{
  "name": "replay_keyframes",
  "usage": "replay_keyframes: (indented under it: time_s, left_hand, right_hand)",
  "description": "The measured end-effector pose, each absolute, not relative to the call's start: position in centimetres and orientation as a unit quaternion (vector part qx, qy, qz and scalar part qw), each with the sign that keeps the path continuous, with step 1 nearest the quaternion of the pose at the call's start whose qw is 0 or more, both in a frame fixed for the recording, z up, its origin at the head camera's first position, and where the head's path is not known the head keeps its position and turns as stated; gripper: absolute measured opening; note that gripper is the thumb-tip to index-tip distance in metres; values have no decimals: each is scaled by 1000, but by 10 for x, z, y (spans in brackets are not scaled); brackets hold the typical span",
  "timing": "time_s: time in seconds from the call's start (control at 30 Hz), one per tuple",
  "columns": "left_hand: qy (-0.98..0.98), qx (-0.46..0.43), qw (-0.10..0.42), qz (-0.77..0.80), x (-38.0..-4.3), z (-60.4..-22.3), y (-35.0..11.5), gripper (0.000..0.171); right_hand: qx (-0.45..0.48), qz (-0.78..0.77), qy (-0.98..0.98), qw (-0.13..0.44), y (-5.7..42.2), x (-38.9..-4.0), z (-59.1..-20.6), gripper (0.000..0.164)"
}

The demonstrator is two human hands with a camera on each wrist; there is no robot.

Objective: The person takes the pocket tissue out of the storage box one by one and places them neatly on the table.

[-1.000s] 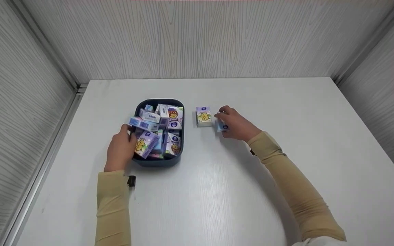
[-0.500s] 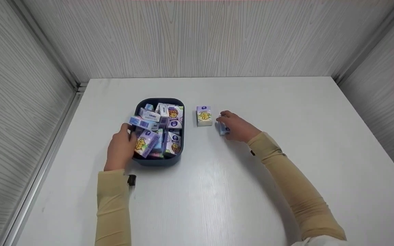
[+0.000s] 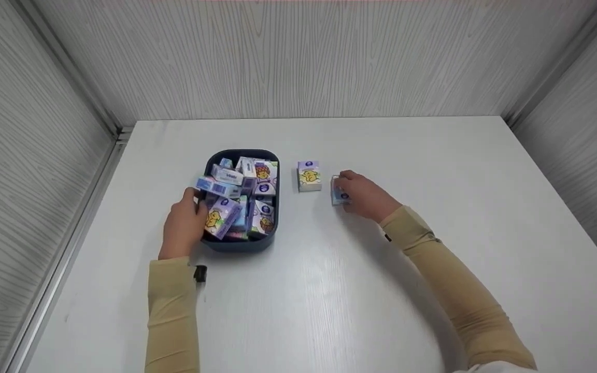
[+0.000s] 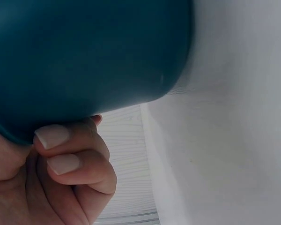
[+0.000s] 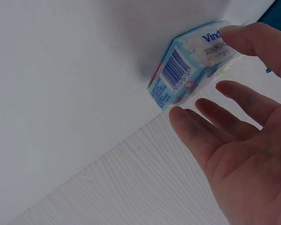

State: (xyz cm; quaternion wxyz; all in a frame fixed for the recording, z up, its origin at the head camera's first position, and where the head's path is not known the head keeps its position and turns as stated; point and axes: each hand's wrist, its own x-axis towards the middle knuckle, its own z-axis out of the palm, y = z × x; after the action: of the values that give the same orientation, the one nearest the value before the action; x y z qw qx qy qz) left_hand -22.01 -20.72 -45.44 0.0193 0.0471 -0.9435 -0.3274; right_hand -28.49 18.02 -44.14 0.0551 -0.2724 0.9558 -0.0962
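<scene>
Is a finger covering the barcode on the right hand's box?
No, the blue box shows its whole barcode, clear of the fingers.

One tub (image 3: 241, 246), dark blue, open-topped, with rounded corners; upright on the desk (image 3: 257, 311) towards its far left corner, long sides running near to far. Inside we list many small cartons (image 3: 265, 173), purple, light blue and white, heaped at mixed angles; one light-blue piece (image 3: 217, 187) juts over the left rim. One light-blue carton (image 3: 336, 195), on the desk right of the tub, towards the far edge; we note a barcode and lettering beginning "Vind", partly covered.
</scene>
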Motion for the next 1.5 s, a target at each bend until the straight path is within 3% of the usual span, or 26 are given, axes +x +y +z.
replay_keyframes:
  time_s: [0.3,0.7,1.5]
  left_hand:
    - [-942,51,14,-332,-221,-455,-208,37]
    - [-943,38,30,-329,-220,-455,-206,35]
    - [-941,50,13,-333,-219,-453,-206,38]
  right_hand:
    - [-258,-123,958,31,182,-290,-444,42]
    - [-233,-136,962,50,171,-323,-439,32]
    - [-232,-118,964,51,145,-331,-440,29]
